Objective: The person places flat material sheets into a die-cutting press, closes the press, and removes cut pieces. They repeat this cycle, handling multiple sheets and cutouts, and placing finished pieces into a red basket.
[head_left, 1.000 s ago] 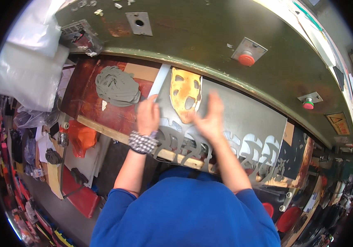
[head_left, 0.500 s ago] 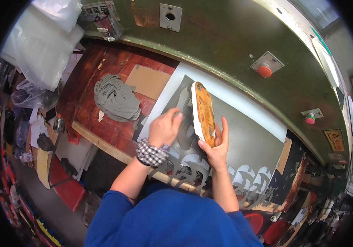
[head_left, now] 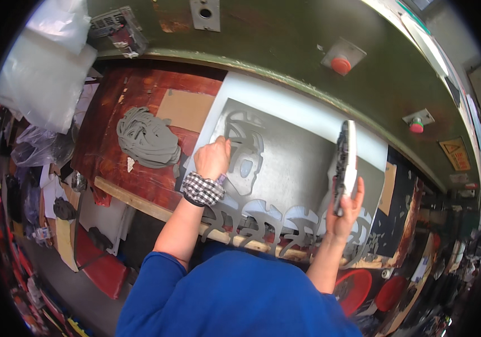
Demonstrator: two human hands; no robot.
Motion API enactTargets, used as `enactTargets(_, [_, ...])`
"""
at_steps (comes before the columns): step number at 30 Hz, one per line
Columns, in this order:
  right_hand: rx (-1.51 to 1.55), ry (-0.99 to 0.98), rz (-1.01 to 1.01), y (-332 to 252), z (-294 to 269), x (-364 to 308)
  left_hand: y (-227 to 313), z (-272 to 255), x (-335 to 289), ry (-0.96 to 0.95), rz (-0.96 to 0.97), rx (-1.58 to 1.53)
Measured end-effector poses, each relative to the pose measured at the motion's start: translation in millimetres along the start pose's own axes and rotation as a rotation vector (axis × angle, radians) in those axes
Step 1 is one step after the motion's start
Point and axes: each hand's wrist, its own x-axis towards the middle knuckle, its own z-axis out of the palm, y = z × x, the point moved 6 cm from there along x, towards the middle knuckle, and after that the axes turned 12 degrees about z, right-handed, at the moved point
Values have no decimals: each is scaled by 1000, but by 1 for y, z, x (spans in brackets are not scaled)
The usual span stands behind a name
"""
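Observation:
My right hand (head_left: 346, 216) grips a long, sole-shaped cutting die (head_left: 346, 163) by its near end and holds it upright above the sheet. The die is nearly edge-on, one side dark and the other white. Under it lies a grey sheet (head_left: 294, 151) on a white board (head_left: 302, 100). Curved openings run along the sheet's near edge, and an outlined shape with slits shows near its left end. At that left end is my left hand (head_left: 212, 160), fingers curled and closed; what they hold, if anything, is hidden. A checked band circles the left wrist.
A pile of grey cut pieces (head_left: 145, 140) and a brown cardboard piece (head_left: 187, 109) lie on the red board to the left. Across the far side runs a green machine beam (head_left: 274, 62) with a red button (head_left: 341, 65). A wooden strip (head_left: 134, 197) edges the near side.
My right hand has moved right with the cutting die and turned it edge-on, uncovering the outlined shape. My left hand has shifted slightly left, to the sheet's left end. The view has shifted somewhat.

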Motion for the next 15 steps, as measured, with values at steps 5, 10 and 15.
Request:
enactTargets(5, [-288, 129, -133, -39, -20, -29, -6, -12, 5, -36, 3, -176])
enactTargets(10, [-644, 63, -80, -45, -3, -34, -7, -17, -12, 11, 24, -319])
enactTargets(15, [-989, -295, 47, -11, 21, 8, -2, -19, -28, 242, 214, -306])
